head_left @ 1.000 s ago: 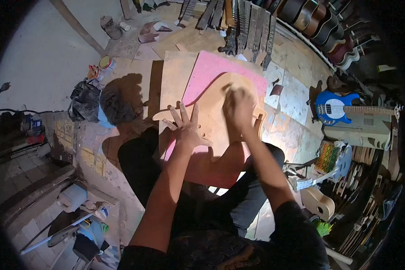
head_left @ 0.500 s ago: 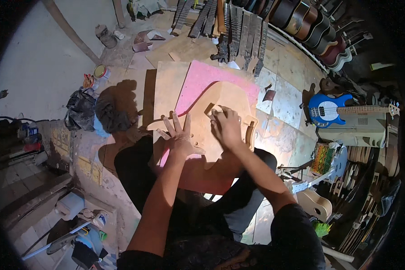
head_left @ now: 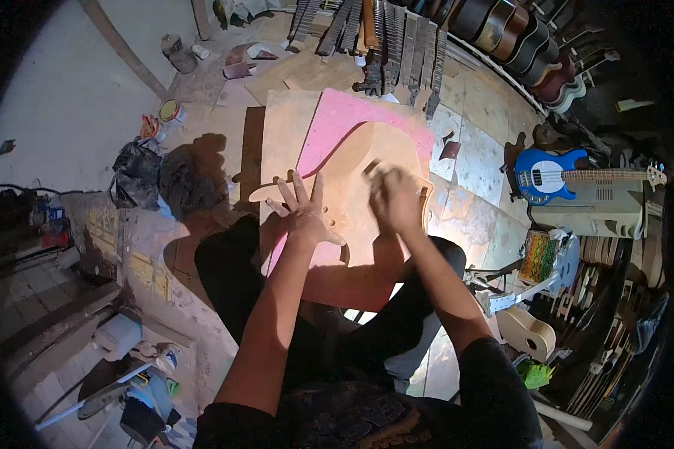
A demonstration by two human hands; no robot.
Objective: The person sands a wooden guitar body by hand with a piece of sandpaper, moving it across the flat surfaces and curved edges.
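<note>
We see an unfinished wooden guitar body (head_left: pixel 367 202) lying flat on a pink sheet (head_left: pixel 344 120), which rests on a plywood board (head_left: pixel 284 135) on the workshop floor, just ahead of the person's knees. The near end of the body is covered by the forearms and legs, so we cannot follow its whole outline. The left hand (head_left: pixel 301 212) lies flat on the body's left horn with fingers spread, gripping nothing, pressing down. The right hand (head_left: pixel 395 198) sits on the middle of the body, blurred; its fingers look curled over something small, but we cannot tell what it holds or whether it is truly closed. A short light streak just beyond its knuckles is too smeared to name.

Past the board, a row of guitar necks (head_left: pixel 382 37) lies side by side, their far ends cut off by the picture's rim. To the right, a blue electric bass (head_left: pixel 554 176) lies across a pale box, and dark guitar bodies (head_left: pixel 524 45) fade into shadow. On the left, a black bag (head_left: pixel 136 176) and small paint tins (head_left: pixel 171 112) sit near the wall.
</note>
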